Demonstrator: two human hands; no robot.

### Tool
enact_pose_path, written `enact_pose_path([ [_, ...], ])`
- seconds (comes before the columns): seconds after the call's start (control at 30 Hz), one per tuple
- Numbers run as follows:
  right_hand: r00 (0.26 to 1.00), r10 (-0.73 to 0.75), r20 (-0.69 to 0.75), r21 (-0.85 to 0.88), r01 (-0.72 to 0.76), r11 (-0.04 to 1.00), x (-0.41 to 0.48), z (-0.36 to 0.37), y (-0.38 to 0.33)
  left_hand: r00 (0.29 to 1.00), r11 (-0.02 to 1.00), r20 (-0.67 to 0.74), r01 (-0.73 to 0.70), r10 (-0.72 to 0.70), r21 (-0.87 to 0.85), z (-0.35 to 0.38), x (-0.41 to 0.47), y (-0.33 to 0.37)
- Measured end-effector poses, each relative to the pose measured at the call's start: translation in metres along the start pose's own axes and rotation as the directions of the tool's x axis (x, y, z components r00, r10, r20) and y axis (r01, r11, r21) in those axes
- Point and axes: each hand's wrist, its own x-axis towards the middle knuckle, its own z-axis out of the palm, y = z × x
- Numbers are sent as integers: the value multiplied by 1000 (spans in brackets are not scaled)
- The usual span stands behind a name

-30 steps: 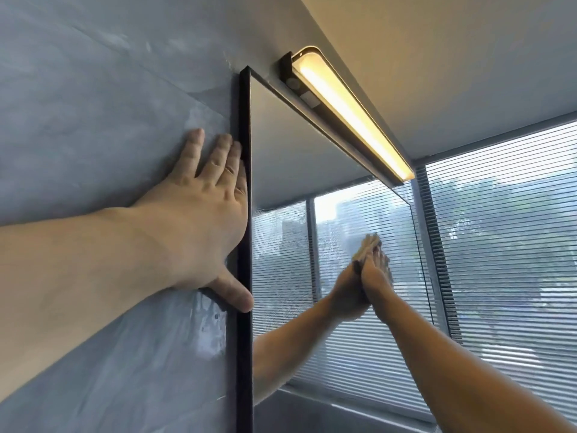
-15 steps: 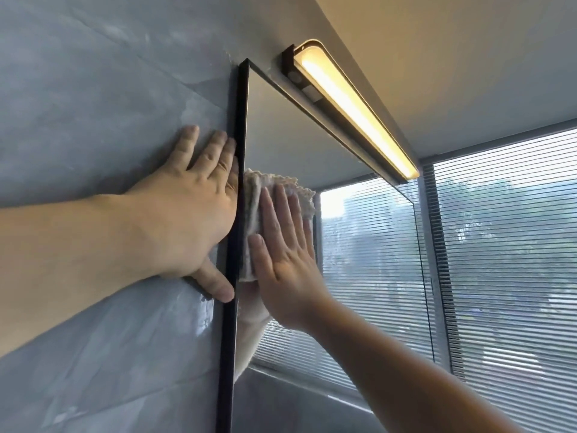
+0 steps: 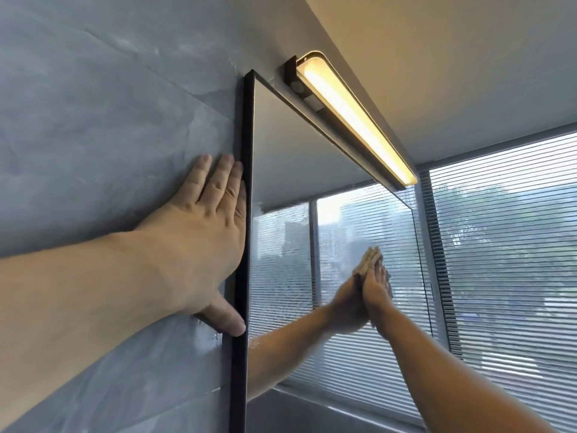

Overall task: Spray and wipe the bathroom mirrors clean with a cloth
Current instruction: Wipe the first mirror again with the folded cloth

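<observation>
The left hand (image 3: 199, 245) lies flat, fingers straight, on the grey marbled wall (image 3: 93, 120), thumb against the black-framed rectangular mirror (image 3: 281, 145). Toward 4 o'clock on the glass, the right hand (image 3: 376, 289) presses the beige fuzzy cloth (image 3: 370, 259) with straight fingers, below the glowing amber bar lamp (image 3: 352, 117)
</observation>
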Motion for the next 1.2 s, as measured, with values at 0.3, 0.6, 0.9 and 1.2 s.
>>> enact_pose_path([
  [0.3,817,-568,97,78,563,823,-132,-6,-101,992,994,107,-80,72,77,2,2,-6],
  [0.6,495,-833,245,-66,866,496,-180,9,-111,992,994,120,-46,35,94,-9,-4,-6],
  [0.9,949,-315,-11,12,315,949,-47,18,1,987,998,158,-38,29,51,-8,-7,1],
  [1.2,955,-297,23,-45,298,954,-77,22,-11,987,997,152,-53,43,61,-8,-7,0],
])
